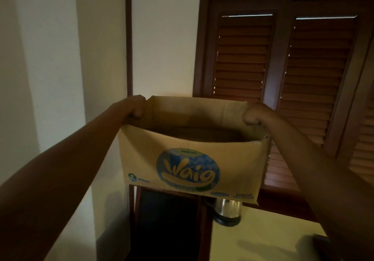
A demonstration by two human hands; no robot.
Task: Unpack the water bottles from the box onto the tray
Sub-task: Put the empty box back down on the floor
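An open cardboard box (141,155) with a blue and yellow oval logo hangs in the air in front of me, well above the counter. My left hand (136,107) grips the top edge of its left wall. Curled over the right wall's top edge is my right hand (252,115). The inside of the box is dark and no bottles show in it. No tray is in view.
A pale counter (263,236) lies below at the lower right, with a steel kettle (228,212) on a dark base near its back corner. A dark object (323,244) sits at the counter's right edge. Brown louvred shutters (283,68) fill the wall behind.
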